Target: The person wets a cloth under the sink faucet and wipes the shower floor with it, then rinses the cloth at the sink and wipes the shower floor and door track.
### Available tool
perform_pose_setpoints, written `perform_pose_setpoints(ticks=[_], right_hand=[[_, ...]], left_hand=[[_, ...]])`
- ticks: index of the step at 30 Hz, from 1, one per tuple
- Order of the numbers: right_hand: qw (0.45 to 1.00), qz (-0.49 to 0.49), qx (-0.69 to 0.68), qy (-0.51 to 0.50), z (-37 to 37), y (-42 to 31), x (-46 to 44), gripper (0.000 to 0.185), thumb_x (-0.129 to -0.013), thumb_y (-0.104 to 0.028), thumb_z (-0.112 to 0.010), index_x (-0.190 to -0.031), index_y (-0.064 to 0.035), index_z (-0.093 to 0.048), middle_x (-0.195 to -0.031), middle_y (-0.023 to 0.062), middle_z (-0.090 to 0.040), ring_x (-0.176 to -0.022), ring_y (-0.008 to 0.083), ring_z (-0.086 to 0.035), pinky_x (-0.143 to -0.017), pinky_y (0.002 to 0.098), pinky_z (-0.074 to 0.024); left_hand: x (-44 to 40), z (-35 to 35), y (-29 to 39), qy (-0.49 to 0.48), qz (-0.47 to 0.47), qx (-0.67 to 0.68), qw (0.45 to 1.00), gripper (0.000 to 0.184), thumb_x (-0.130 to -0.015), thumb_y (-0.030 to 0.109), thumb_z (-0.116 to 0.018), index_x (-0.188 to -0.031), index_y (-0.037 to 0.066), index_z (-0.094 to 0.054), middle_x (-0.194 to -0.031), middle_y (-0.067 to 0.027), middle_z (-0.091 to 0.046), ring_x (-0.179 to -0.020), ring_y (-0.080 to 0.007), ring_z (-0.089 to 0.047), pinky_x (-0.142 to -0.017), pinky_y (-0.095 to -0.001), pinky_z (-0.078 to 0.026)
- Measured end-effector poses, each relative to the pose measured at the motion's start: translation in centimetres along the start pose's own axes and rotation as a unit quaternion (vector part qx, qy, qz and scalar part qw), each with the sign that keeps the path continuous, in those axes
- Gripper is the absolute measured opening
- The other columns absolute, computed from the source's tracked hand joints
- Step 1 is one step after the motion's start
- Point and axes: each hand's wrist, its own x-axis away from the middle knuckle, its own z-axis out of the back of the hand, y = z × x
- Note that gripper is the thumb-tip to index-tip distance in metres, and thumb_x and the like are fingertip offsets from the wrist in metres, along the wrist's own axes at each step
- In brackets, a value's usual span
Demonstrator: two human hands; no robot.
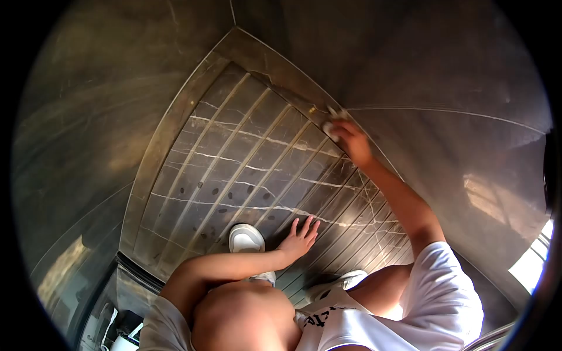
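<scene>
My right hand (pixel 352 141) reaches to the far right border of the floor, its fingers closed round a small white wad (pixel 330 131), cloth or paper, I cannot tell which. The wad is at the edge between the grooved panel and the border. Whitish smears or bits (pixel 336 112) show just beyond my fingers. My left hand (pixel 300 238) is open, fingers spread over the dark grooved stone floor (pixel 234 146), apparently resting on it. It holds nothing.
White shoes (pixel 246 238) stand on the floor close to my left hand. Dark stone walls (pixel 445 64) rise around the floor. A glass panel with a dark frame (pixel 96 298) is at lower left. Dark wet spots (pixel 222 199) mark the floor.
</scene>
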Motion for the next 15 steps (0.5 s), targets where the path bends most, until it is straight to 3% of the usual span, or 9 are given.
perform_pose_setpoints(ticks=[3, 7, 15], right_hand=[[1.000, -0.006, 0.015, -0.026, 2.6, 4.4, 7.2, 0.037, -0.073, 0.009, -0.063, -0.104, -0.0066, -0.073, -0.131, 0.0051, -0.067, -0.121, 0.0301, -0.063, -0.097, 0.0404, -0.0572], [0.995, -0.009, 0.074, -0.064, 3.2, 3.1, 4.9, 0.039, -0.071, 0.008, -0.065, -0.105, -0.0084, -0.073, -0.130, 0.0046, -0.068, -0.120, 0.0304, -0.063, -0.098, 0.0400, -0.0563], [0.997, 0.071, 0.037, 0.016, -8.3, -4.9, -19.0, 0.040, -0.073, 0.008, -0.063, -0.106, -0.0129, -0.073, -0.128, 0.0032, -0.068, -0.119, 0.0292, -0.063, -0.097, 0.0399, -0.0564]], left_hand=[[0.0, -0.9, 0.7, 0.008, 0.004, -0.001, 1.000, 0.058, -0.100, 0.021, -0.053, -0.156, 0.011, -0.045, -0.171, -0.0216, -0.018, -0.155, -0.0523, -0.016, -0.115, -0.0717, -0.030], [-0.2, -2.6, 1.0, 0.056, 0.016, -0.001, 0.998, 0.054, -0.100, 0.024, -0.052, -0.153, 0.013, -0.050, -0.171, -0.0211, -0.019, -0.155, -0.0524, -0.017, -0.114, -0.0717, -0.032], [-0.8, -3.9, 1.2, 0.040, 0.012, -0.054, 0.998, 0.053, -0.102, 0.029, -0.049, -0.153, 0.015, -0.050, -0.172, -0.0188, -0.018, -0.155, -0.0523, -0.018, -0.111, -0.0717, -0.036]])
